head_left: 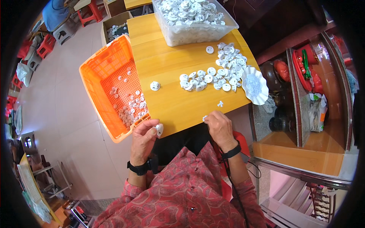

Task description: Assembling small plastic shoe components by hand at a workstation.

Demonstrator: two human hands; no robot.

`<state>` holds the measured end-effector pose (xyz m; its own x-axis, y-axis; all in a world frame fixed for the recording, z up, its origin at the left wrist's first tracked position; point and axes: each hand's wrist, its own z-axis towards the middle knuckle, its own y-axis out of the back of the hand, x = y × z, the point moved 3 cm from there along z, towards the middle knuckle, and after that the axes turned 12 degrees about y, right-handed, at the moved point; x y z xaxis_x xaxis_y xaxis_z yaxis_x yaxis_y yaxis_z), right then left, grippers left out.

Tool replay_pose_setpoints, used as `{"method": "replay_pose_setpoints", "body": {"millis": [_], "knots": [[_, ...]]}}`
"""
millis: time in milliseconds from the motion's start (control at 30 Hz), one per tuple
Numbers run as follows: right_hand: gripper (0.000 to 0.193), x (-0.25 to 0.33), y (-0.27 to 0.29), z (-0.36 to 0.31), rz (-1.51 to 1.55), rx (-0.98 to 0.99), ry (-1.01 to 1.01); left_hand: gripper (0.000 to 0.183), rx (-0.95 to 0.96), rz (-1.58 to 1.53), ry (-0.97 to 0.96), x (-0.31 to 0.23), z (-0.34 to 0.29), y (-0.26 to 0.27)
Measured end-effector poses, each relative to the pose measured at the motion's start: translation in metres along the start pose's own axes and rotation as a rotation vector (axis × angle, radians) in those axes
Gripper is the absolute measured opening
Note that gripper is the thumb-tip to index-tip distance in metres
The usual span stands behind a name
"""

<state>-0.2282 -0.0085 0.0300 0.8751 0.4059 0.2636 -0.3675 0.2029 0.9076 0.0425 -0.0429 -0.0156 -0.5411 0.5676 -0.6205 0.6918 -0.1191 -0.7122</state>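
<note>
My left hand [143, 137] pinches a round white plastic part [159, 130] at the near left corner of the yellow table [171, 102]. Over the table's near edge, my right hand [219, 127] is closed on a tiny white plastic piece [205, 118], only its tip showing. Just beyond the right hand lie small loose white pieces [220, 103]. One round white part [155, 86] sits alone on the left of the tabletop. A pile of similar round parts [230, 62] spreads over the right side. Beside it, a white scalloped dish [259, 99] holds small pale bluish pieces [253, 85].
An orange plastic basket [93, 87] with several white parts inside stands against the table's left side. At the far end, a clear tub [194, 36] is heaped with white parts. A cardboard box [104, 32] stands behind the basket. Shelves [300, 98] line the right.
</note>
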Motion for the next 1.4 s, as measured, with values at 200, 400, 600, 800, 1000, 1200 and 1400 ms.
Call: {"method": "replay_pose_setpoints", "body": {"millis": [200,400,600,800,1000,1200,1400], "knots": [[0.010,-0.025,-0.001,0.010,0.125,0.097,-0.178,0.028,-0.032,-0.060,0.009,-0.001,0.003,-0.001],[0.012,-0.037,-0.003,0.013,0.155,-0.023,-0.267,0.028,-0.045,-0.087,-0.011,-0.002,0.000,0.006],[0.008,-0.045,-0.006,0.004,0.304,-0.128,-0.422,0.029,-0.040,-0.125,0.000,-0.003,-0.005,0.000],[0.006,-0.031,0.003,-0.002,0.384,-0.251,-0.444,0.032,0.039,-0.137,0.048,0.011,-0.007,-0.019],[0.006,-0.021,0.001,-0.011,0.646,-0.274,-0.523,0.034,0.094,-0.128,0.111,0.030,0.004,-0.038],[0.007,0.001,0.003,-0.003,1.009,-0.335,-0.562,0.026,0.174,0.057,0.176,0.038,0.024,-0.062],[0.008,0.008,-0.009,-0.010,1.025,-0.353,-0.494,0.025,0.171,0.204,0.162,0.052,0.038,-0.085]]}}
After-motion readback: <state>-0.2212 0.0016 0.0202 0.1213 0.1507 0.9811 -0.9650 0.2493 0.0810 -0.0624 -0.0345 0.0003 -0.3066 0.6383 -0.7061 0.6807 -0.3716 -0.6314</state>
